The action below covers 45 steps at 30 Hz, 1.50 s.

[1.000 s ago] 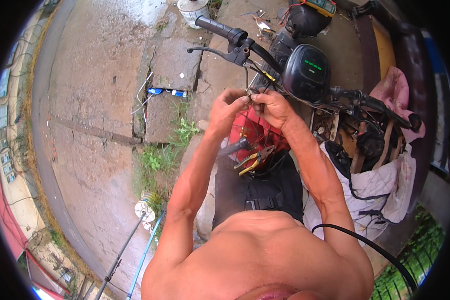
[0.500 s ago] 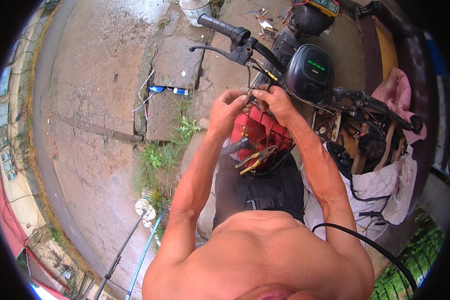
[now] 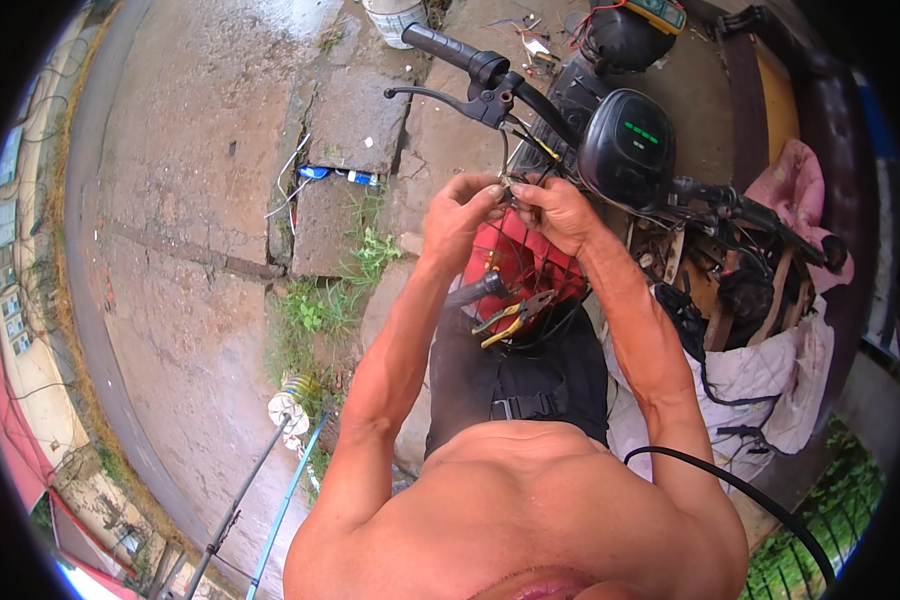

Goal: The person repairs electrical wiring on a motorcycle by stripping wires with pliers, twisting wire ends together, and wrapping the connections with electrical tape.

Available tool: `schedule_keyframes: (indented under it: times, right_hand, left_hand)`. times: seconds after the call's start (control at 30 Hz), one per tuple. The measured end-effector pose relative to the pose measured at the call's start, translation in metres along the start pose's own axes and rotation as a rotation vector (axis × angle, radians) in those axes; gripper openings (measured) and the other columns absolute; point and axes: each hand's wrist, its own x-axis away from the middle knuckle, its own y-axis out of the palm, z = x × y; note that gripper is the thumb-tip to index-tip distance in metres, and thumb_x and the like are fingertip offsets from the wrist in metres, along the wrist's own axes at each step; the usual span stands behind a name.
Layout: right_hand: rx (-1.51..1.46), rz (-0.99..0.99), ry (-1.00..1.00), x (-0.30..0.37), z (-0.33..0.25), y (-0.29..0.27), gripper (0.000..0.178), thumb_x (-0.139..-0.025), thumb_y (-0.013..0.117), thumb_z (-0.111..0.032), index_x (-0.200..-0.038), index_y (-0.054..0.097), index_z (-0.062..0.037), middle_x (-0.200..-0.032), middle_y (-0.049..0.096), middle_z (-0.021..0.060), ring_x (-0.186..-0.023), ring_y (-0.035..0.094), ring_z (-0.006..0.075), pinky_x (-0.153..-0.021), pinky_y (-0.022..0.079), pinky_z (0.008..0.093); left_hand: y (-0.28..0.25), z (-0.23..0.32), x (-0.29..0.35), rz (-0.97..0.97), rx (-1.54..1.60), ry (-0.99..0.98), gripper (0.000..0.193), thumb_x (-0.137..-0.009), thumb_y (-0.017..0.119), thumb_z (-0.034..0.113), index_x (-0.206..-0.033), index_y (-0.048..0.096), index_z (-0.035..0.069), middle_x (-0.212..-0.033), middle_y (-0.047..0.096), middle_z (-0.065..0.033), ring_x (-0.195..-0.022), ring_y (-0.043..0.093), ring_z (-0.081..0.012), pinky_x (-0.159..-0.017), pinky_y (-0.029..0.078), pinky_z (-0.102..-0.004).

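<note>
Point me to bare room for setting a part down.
Broadest is the wet paving left of the green weeds; a smaller, nearly bare slab lies between white bucket and blue scraps. Crowded: around the left hand and right hand, with the handlebar above and yellow-handled pliers below.

The left hand (image 3: pixel 460 215) sits left of the right hand (image 3: pixel 565 215), a cable (image 3: pixel 507 187) between them and pliers (image 3: pixel 520 317) nearer. The display (image 3: pixel 625 150) lies farther right; beyond the brake lever (image 3: pixel 440 94) stands a bucket (image 3: pixel 398 24). Weeds (image 3: pixel 315 312) grow left, a quilt (image 3: pixel 755 365) lies near right.
</note>
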Motion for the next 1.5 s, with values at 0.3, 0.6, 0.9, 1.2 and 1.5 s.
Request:
schedule_keyframes:
  times: [0.3, 0.6, 0.9, 1.2, 1.5]
  right_hand:
    - [-0.159, -0.066, 0.025, -0.003, 0.004, 0.003, 0.007, -0.095, 0.069, -0.012, -0.095, 0.069, -0.0057, -0.077, 0.062, -0.0025, -0.063, 0.053, 0.0068, -0.059, 0.041, 0.021]
    - [0.006, -0.019, -0.029, 0.0, 0.0, 0.009, 0.013, -0.095, 0.07, -0.019, -0.089, 0.067, -0.0082, -0.073, 0.059, -0.0039, -0.061, 0.05, 0.0062, -0.058, 0.038, 0.0227]
    - [0.309, 0.077, -0.077, 0.01, -0.011, 0.016, 0.023, -0.098, 0.068, -0.026, -0.081, 0.064, -0.01, -0.068, 0.054, -0.0048, -0.06, 0.045, 0.0055, -0.057, 0.035, 0.0238]
    - [-0.059, 0.0, -0.027, -0.001, 0.004, 0.007, 0.014, -0.095, 0.069, -0.016, -0.083, 0.065, -0.0096, -0.071, 0.059, -0.0032, -0.059, 0.051, 0.0072, -0.058, 0.04, 0.0227]
    - [-0.192, -0.003, 0.027, 0.002, 0.001, 0.008, 0.007, -0.092, 0.07, -0.009, -0.088, 0.065, -0.0082, -0.075, 0.061, -0.0013, -0.063, 0.055, 0.0093, -0.06, 0.044, 0.023]
  left_hand:
    - [0.003, -0.002, 0.009, -0.057, -0.192, 0.101, 0.035, -0.096, 0.069, 0.02, -0.12, 0.059, -0.004, -0.105, 0.068, -0.0106, -0.093, 0.069, -0.0183, -0.084, 0.056, -0.0316]
    - [0.005, -0.005, 0.034, 0.09, -0.123, 0.118, 0.029, -0.093, 0.07, 0.014, -0.111, 0.059, -0.005, -0.099, 0.069, -0.0118, -0.088, 0.067, -0.0173, -0.081, 0.056, -0.0315]
    - [0.007, -0.005, 0.033, 0.078, -0.128, 0.109, 0.033, -0.093, 0.07, 0.018, -0.115, 0.06, -0.005, -0.099, 0.069, -0.0109, -0.089, 0.067, -0.016, -0.082, 0.055, -0.0312]
    - [0.005, -0.009, 0.027, 0.033, -0.116, 0.095, 0.033, -0.095, 0.069, 0.018, -0.118, 0.058, -0.004, -0.11, 0.067, -0.0132, -0.093, 0.069, -0.0187, -0.083, 0.055, -0.0319]
    - [0.01, -0.004, 0.011, 0.049, -0.146, 0.081, 0.03, -0.096, 0.068, 0.017, -0.118, 0.064, -0.003, -0.109, 0.069, -0.0088, -0.097, 0.065, -0.0147, -0.089, 0.051, -0.0304]
